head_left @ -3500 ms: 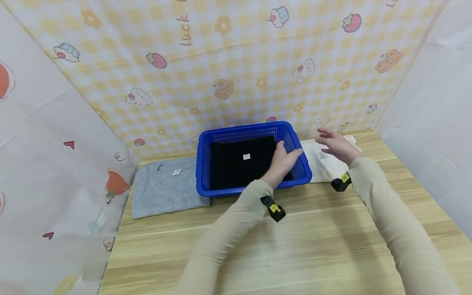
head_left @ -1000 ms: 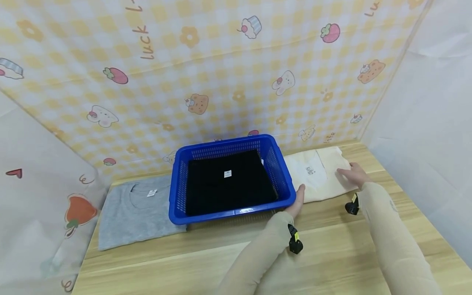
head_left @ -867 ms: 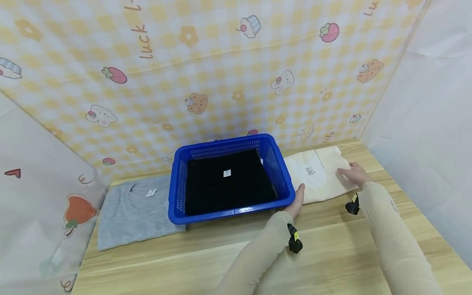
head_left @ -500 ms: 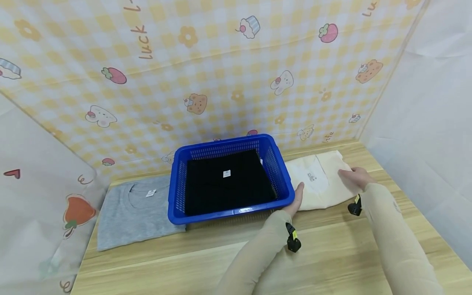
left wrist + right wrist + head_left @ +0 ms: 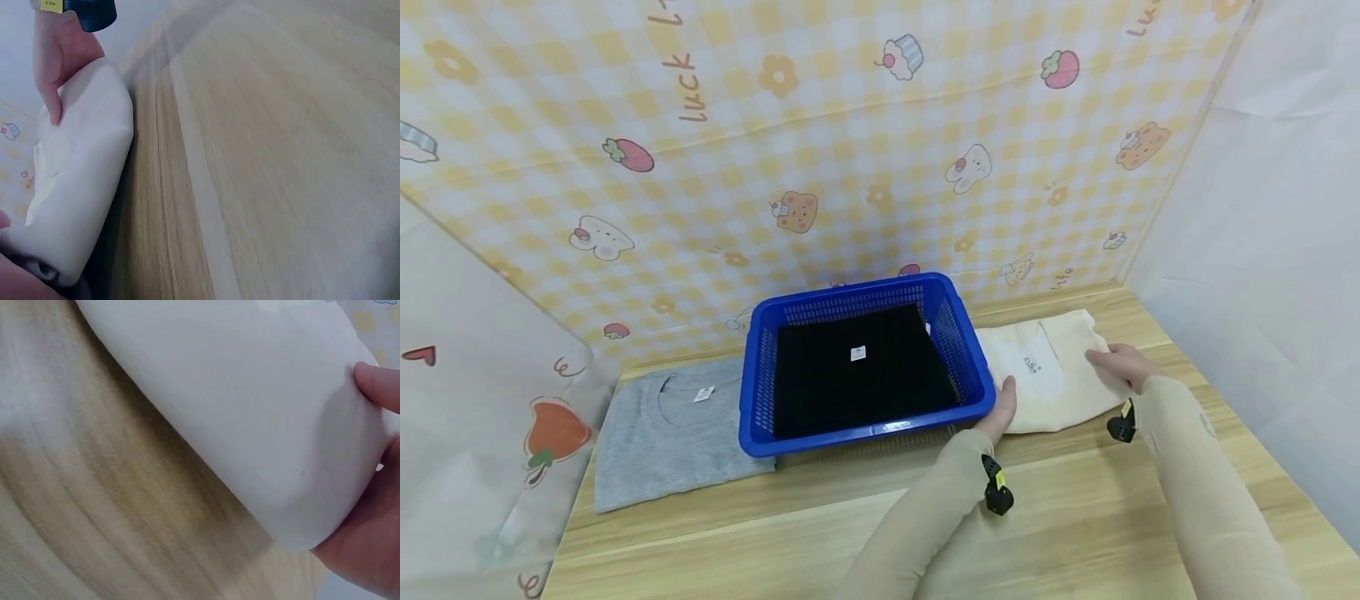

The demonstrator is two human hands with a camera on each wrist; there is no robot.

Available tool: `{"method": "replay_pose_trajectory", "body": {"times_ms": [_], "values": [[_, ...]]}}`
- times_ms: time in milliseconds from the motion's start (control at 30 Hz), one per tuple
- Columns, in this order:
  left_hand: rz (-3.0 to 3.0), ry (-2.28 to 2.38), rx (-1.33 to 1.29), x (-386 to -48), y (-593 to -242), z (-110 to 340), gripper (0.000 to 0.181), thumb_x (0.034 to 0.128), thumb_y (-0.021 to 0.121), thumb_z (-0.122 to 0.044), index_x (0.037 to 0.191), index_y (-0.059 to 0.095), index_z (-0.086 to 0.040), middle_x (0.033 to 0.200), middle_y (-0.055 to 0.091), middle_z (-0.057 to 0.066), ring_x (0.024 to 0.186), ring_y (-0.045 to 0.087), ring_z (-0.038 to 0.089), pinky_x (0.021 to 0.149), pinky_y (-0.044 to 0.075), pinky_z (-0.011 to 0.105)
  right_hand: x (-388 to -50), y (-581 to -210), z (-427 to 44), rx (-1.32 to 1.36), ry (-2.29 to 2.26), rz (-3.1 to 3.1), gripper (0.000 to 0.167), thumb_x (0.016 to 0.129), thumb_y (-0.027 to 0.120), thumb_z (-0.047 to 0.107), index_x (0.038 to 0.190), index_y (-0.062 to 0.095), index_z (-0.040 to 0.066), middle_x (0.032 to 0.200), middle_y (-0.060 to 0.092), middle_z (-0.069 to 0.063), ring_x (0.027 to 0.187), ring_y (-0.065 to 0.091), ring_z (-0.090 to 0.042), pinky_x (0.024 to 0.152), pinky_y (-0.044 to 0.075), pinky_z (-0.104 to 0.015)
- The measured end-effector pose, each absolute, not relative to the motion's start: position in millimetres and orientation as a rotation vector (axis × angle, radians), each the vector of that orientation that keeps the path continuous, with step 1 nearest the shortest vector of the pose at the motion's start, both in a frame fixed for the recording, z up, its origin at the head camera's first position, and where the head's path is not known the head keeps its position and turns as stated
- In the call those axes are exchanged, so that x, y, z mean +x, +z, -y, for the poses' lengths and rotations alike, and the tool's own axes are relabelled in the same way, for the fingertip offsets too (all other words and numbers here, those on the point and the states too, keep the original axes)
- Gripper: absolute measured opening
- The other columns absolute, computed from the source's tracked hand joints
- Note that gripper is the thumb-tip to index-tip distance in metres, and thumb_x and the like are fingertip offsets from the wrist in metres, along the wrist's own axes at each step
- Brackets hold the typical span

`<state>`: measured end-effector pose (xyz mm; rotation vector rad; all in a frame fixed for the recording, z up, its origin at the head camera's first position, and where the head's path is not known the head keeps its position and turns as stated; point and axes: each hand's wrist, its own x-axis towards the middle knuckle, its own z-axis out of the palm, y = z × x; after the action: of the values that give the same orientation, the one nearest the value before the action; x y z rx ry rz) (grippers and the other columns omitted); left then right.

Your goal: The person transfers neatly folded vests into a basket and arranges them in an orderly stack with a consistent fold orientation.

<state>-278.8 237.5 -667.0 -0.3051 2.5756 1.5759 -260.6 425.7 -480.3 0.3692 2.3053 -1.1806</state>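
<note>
A folded cream T-shirt (image 5: 1063, 371) with a small printed neck label lies at the back right, its left end beside the blue basket. My right hand (image 5: 1123, 364) grips its right edge, thumb on top and fingers underneath; the right wrist view shows this thumb (image 5: 378, 384) pressing the fabric, with the near edge lifted off the table. At the other end my left hand (image 5: 1000, 410) holds the left edge, thumb up, close against the basket's front right corner. In the left wrist view the T-shirt (image 5: 81, 156) bulges between both hands; the left fingers are mostly hidden.
The blue plastic basket (image 5: 865, 433) stands against the patterned backdrop, with a folded black garment (image 5: 865, 379) inside. Left of it lies a folded grey T-shirt (image 5: 677, 442), partly under the basket. The wooden table (image 5: 1075, 517) extends toward me; a white side wall (image 5: 1285, 275) rises at right.
Both hands have come down from over the basket and the cream T-shirt to its two ends. The T-shirt has shifted slightly toward me. The view has turned to the right.
</note>
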Motion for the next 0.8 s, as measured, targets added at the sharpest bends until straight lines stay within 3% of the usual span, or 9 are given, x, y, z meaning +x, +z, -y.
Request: {"method": "replay_pose_trajectory", "body": {"times_ms": [100, 200, 300, 367, 467, 600, 667, 800], "values": [[-2.541, 1.628, -0.236, -256.1, -603.9, -219.3, 0.063, 0.0953, 0.034, -0.045, 0.146, 0.015, -0.014, 0.151, 0.015, 0.003, 0.138, 0.004, 0.014, 0.111, 0.006, 0.025, -257.5, -481.1, -425.1, 0.339, -1.199, -2.32, 0.076, 0.096, 0.036, 0.041, 0.135, 0.013, -0.019, 0.118, 0.045, -0.032, 0.081, 0.057, -0.013, 0.074, 0.05, -0.033], [-2.414, 1.631, -0.27, -236.2, -534.4, -199.6, 0.059, 0.0937, 0.047, -0.03, 0.143, 0.024, -0.008, 0.149, 0.02, 0.009, 0.137, 0.013, 0.025, 0.11, 0.015, 0.039, -254.1, -481.8, -423.6, 0.338, -1.246, -2.321, 0.074, 0.096, 0.037, 0.04, 0.136, 0.012, -0.016, 0.118, 0.044, -0.031, 0.08, 0.057, -0.012, 0.073, 0.05, -0.034], [-2.39, 1.601, -0.265, -227.3, -507.9, -192.3, 0.055, 0.0941, 0.047, -0.025, 0.142, 0.027, -0.007, 0.148, 0.023, 0.009, 0.137, 0.016, 0.026, 0.109, 0.016, 0.041, -251.3, -482.1, -422.5, 0.344, -1.278, -2.334, 0.072, 0.095, 0.038, 0.039, 0.136, 0.014, -0.015, 0.115, 0.046, -0.028, 0.078, 0.056, -0.011, 0.072, 0.05, -0.033], [-2.45, 1.569, -0.228, -227.9, -514.9, -195.7, 0.055, 0.0953, 0.044, -0.026, 0.143, 0.025, -0.007, 0.148, 0.022, 0.01, 0.137, 0.015, 0.025, 0.109, 0.016, 0.04, -249.6, -482.0, -421.9, 0.345, -1.288, -2.346, 0.071, 0.096, 0.038, 0.038, 0.135, 0.014, -0.015, 0.114, 0.046, -0.027, 0.078, 0.056, -0.011, 0.071, 0.05, -0.032], [-2.604, 1.572, -0.135, -246.1, -576.7, -213.9, 0.054, 0.0979, 0.033, -0.036, 0.143, 0.023, -0.008, 0.146, 0.026, 0.01, 0.137, 0.015, 0.019, 0.11, 0.014, 0.029, -246.8, -481.0, -421.8, 0.341, -1.293, -2.362, 0.069, 0.096, 0.037, 0.037, 0.136, 0.014, -0.015, 0.116, 0.043, -0.029, 0.08, 0.055, -0.012, 0.071, 0.05, -0.032], [-2.652, 1.64, -0.073, -267.9, -633.1, -234.4, 0.05, 0.0985, 0.032, -0.032, 0.141, 0.024, -0.006, 0.141, 0.03, 0.013, 0.135, 0.019, 0.02, 0.109, 0.016, 0.027, -243.2, -479.5, -422.7, 0.351, -1.295, -2.377, 0.068, 0.097, 0.035, 0.036, 0.136, 0.014, -0.014, 0.118, 0.041, -0.032, 0.082, 0.055, -0.014, 0.071, 0.049, -0.033], [-2.586, 1.708, -0.053, -264.7, -619.5, -232.1, 0.049, 0.0979, 0.036, -0.028, 0.14, 0.025, -0.006, 0.141, 0.03, 0.014, 0.134, 0.021, 0.02, 0.108, 0.019, 0.029, -241.8, -478.8, -423.7, 0.358, -1.29, -2.393, 0.066, 0.097, 0.035, 0.037, 0.136, 0.016, -0.013, 0.117, 0.041, -0.031, 0.081, 0.055, -0.015, 0.07, 0.049, -0.033], [-2.383, 1.852, -0.05, -238.7, -546.2, -212.6, 0.048, 0.096, 0.043, -0.023, 0.139, 0.028, -0.007, 0.141, 0.032, 0.012, 0.133, 0.026, 0.021, 0.107, 0.024, 0.033, -240.0, -477.3, -425.8, 0.363, -1.29, -2.43, 0.065, 0.097, 0.034, 0.038, 0.135, 0.018, -0.013, 0.114, 0.043, -0.03, 0.08, 0.055, -0.015, 0.069, 0.05, -0.034]]}}
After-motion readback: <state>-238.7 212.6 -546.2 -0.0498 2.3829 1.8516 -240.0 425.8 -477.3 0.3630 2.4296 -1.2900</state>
